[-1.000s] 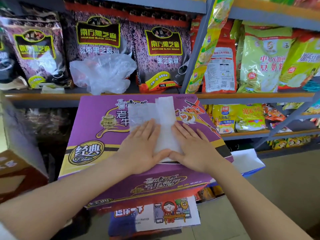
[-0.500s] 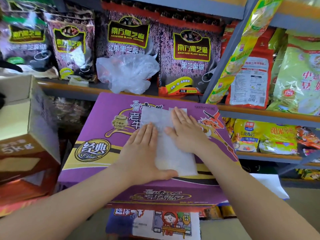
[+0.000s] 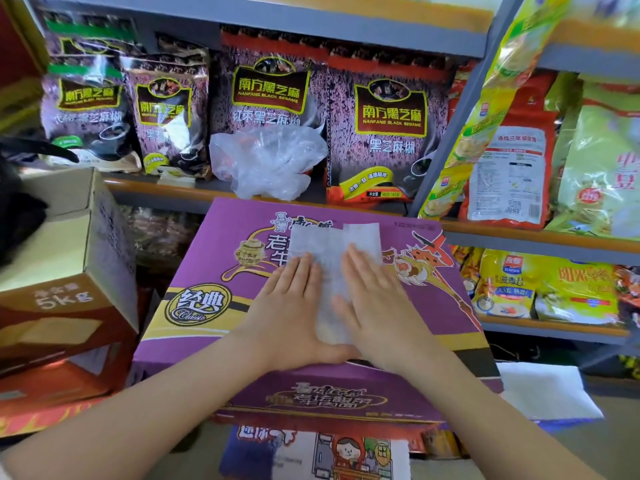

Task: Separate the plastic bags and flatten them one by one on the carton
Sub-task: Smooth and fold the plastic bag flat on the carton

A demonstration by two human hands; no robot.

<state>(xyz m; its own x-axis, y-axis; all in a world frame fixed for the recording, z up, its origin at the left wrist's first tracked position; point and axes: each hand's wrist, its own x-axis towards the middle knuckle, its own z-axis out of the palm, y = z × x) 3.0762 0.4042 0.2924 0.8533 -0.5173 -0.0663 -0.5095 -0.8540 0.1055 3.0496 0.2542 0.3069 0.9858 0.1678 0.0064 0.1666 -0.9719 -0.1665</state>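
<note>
Now both hands lie flat, fingers spread and gripping nothing: the left hand (image 3: pixel 289 317) and right hand (image 3: pixel 377 306) press a thin white plastic bag (image 3: pixel 332 258) against the top of the purple carton (image 3: pixel 214 268). Behind the carton, a crumpled heap of clear bags (image 3: pixel 266 161) sits on the shelf (image 3: pixel 156 188).

The purple carton (image 3: pixel 214 271) carries a gold oval badge reading "经典 Classic" at its left. On the shelf above, the dark sesame pouches (image 3: pixel 389 133) show a yellow-framed label, "南方黑芝麻 NANFANG BLACK SESAME", with "黑芝麻糊" below it. At the left of the frame, the brown cardboard box (image 3: pixel 65 299) is printed "5kg". Smaller print on the yellow packets (image 3: pixel 505 282) at lower right is too blurred to read.
</note>
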